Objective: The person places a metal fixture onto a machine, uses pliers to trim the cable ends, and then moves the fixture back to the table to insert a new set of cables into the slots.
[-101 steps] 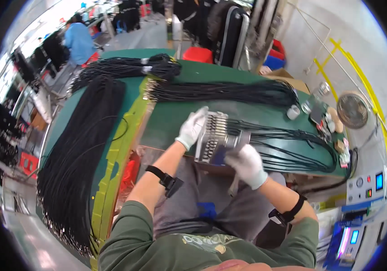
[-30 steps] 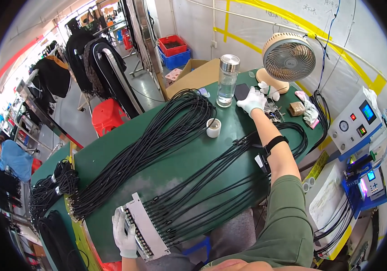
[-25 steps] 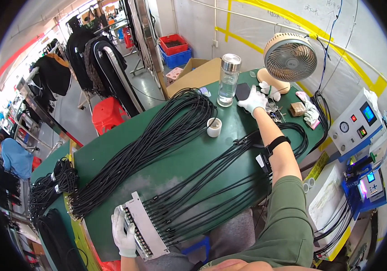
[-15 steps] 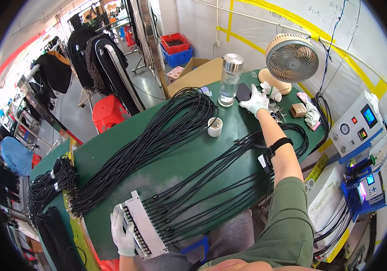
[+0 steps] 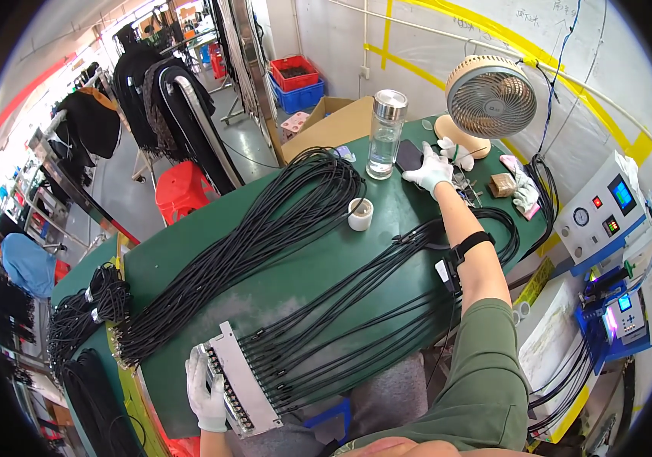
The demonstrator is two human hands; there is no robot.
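My left hand (image 5: 207,397), in a white glove, lies along the left edge of a pale metal strip-shaped fixture (image 5: 244,381), its fingers stretched out and touching the row of metal connectors there. Thin black cables (image 5: 333,312) run from the fixture's other side to the right across the table. At the far right, my right hand (image 5: 430,170), also gloved, is spread open at the edge of a dark smartphone (image 5: 409,156). Whether its fingertips press on the phone I cannot tell. A clear glass bottle (image 5: 384,141) with a silver lid stands just left of the phone.
A large bundle of black cables (image 5: 257,236) covers the green table's (image 5: 181,247) left half. Beside it stands a white roll (image 5: 360,214). A desk fan (image 5: 491,95) stands at the back, with a small brown block (image 5: 502,185) nearer. Machines with lit screens (image 5: 621,196) stand right.
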